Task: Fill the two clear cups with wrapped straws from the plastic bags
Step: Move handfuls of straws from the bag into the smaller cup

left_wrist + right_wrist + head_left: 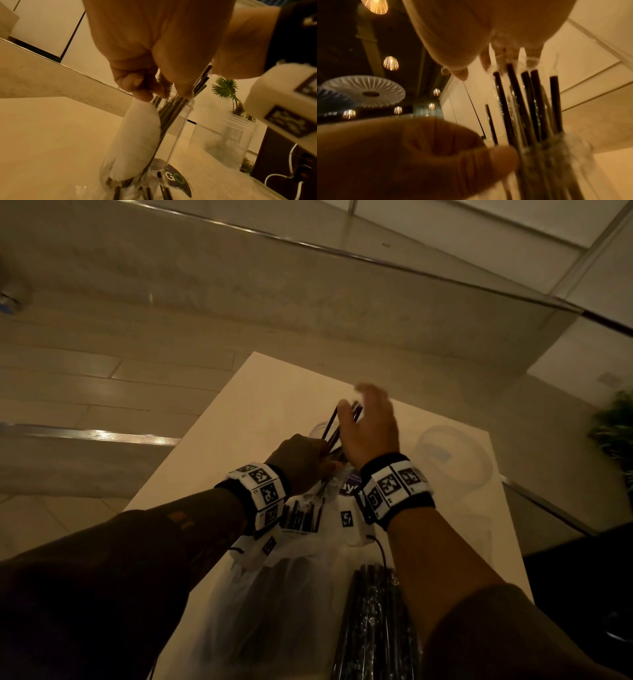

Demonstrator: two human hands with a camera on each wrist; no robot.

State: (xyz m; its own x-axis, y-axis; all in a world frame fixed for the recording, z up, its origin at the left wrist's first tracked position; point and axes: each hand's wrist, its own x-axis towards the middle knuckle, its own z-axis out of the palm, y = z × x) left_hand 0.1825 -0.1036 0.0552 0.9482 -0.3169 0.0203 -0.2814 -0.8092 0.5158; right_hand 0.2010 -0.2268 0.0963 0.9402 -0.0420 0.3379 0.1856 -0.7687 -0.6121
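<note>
Two clear cups (221, 140) on the surface (274, 385). Left hand (301, 460) gripping wrapped straws (337, 426) in the left cup; right hand (371, 426) spread flat on their tips. Bag label (173, 180) reading "GO".

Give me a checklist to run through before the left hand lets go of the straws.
1. Left hand grips the straws: ok.
2. Straw bottoms are inside the near cup: ok.
3. Right hand is open over the straw tops: ok.
4. Near cup stands upright on the table: ok.
5. Second cup holds no straws and is ready for filling: ok.
6. More straws remain in the plastic bag: ok.
</note>
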